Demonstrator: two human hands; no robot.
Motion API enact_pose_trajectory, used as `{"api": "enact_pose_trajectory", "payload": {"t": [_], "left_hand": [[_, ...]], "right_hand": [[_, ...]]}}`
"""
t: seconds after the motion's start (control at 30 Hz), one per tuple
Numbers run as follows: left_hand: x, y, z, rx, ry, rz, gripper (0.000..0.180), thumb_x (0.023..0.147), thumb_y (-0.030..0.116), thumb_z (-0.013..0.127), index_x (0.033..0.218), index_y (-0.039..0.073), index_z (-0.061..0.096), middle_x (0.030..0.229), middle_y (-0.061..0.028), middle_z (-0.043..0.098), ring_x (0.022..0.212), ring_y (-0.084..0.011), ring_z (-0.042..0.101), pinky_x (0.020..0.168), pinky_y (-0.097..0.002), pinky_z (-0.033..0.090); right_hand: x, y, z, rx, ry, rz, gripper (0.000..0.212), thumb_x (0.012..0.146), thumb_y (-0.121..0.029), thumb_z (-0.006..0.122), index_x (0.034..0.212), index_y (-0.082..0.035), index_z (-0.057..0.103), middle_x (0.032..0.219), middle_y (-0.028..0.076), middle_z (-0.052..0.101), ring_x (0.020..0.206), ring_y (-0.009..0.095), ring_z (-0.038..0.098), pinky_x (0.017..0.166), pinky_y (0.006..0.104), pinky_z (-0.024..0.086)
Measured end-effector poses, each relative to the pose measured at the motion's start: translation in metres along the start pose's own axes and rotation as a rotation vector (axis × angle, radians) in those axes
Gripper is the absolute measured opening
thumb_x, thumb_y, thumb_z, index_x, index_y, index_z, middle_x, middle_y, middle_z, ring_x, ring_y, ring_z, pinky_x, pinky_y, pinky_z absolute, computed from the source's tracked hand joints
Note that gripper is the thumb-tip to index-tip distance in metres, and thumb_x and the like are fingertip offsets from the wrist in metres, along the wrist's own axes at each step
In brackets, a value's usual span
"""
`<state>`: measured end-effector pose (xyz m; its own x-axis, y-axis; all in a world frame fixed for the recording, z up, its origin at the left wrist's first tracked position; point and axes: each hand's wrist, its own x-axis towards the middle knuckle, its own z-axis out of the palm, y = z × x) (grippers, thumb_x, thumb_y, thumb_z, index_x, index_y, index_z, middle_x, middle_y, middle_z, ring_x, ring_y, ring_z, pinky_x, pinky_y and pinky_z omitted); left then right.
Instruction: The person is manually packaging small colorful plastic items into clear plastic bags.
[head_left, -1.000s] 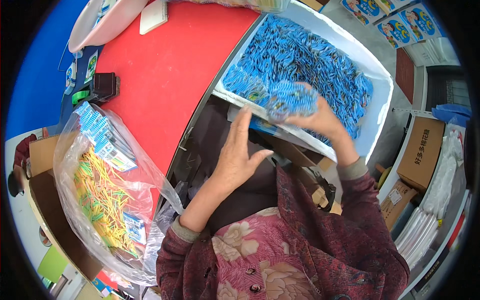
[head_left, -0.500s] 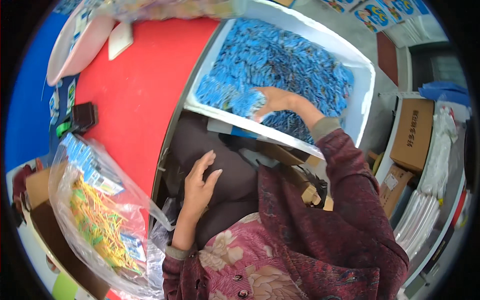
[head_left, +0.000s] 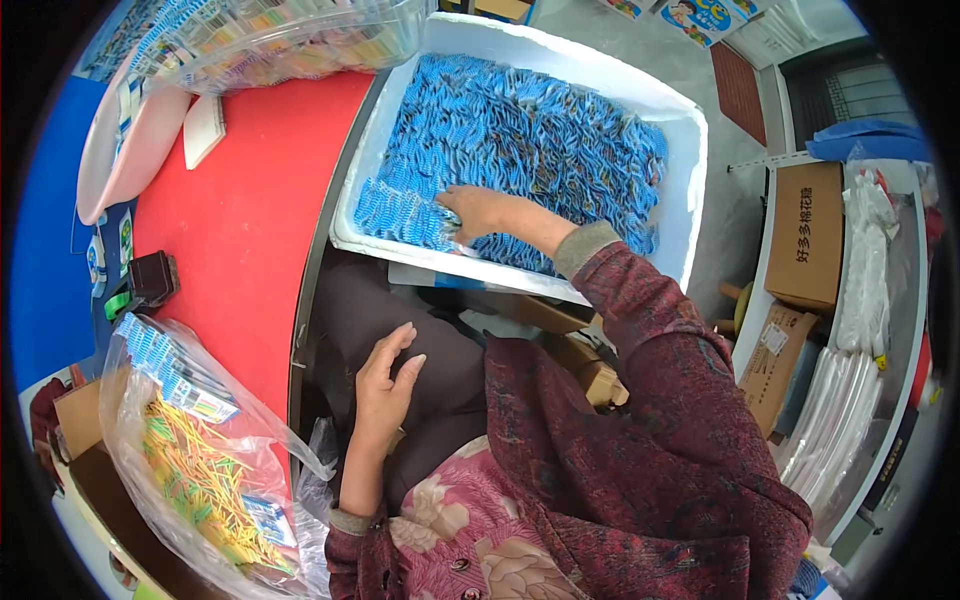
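My right hand reaches into a white foam box packed with rows of small blue packets. Its fingers and thumb close round the end of a row of blue packets in the box's near left corner. Over my lap hovers my left hand, open and holding nothing, fingers and thumb apart. Nearest to it on the left is a clear plastic bag with thin yellow, orange and green sticks and a bundle of blue-and-white packets.
A red table runs along my left. On it are a pink basin, a white block, a small dark box and a clear tub of packets. Shelves on the right carry a cardboard carton and plastic-wrapped bundles.
The view has shifted, so the box sits further left in it. My right hand stays at the row of packets, which now lies flatter in the corner. The left hand has hardly moved.
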<state>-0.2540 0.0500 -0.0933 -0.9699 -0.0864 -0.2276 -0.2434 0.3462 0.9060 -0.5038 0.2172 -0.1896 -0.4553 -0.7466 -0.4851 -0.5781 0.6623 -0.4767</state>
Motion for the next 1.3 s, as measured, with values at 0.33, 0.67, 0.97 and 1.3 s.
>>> {"api": "enact_pose_trajectory", "payload": {"t": [0.33,0.67,0.97,1.3], "left_hand": [[-0.007,-0.002,-0.007,-0.009,0.009,-0.004,0.037,0.082,0.000,0.061,0.119,0.000,0.054,0.110,-0.0130,0.061,0.102,-0.0195,0.059,0.090,-0.0296,0.044],[-0.019,-0.003,-0.011,0.001,0.040,0.012,0.037,0.080,0.002,0.063,0.117,0.001,0.055,0.108,-0.0119,0.062,0.101,-0.0197,0.060,0.089,-0.0286,0.045],[-0.039,0.003,-0.029,-0.021,0.075,0.030,0.040,0.081,0.005,0.063,0.120,0.003,0.054,0.111,-0.0096,0.061,0.102,-0.0182,0.058,0.090,-0.0298,0.043],[-0.112,0.068,-0.119,-0.159,-0.040,0.216,0.034,0.083,0.010,0.064,0.114,0.000,0.058,0.110,-0.0106,0.061,0.101,-0.0217,0.058,0.086,-0.0301,0.045]], "right_hand": [[-0.031,-0.002,0.031,0.362,0.411,-0.051,0.084,0.072,-0.007,0.067,0.141,-0.001,0.021,0.134,0.026,0.040,0.123,0.038,0.041,0.103,0.0395,0.034],[-0.025,-0.007,0.043,0.309,0.383,-0.009,0.082,0.074,-0.013,0.068,0.140,0.003,0.022,0.138,0.027,0.034,0.128,0.037,0.035,0.106,0.0378,0.032],[-0.031,-0.008,0.033,0.540,0.355,0.058,0.078,0.076,-0.002,0.058,0.144,-0.003,0.019,0.140,0.023,0.036,0.130,0.032,0.035,0.107,0.0330,0.029],[-0.067,-0.100,-0.033,0.260,0.761,-0.151,0.048,0.082,0.004,0.048,0.129,0.001,0.045,0.131,0.017,0.049,0.123,0.025,0.046,0.103,0.0345,0.035]]}}
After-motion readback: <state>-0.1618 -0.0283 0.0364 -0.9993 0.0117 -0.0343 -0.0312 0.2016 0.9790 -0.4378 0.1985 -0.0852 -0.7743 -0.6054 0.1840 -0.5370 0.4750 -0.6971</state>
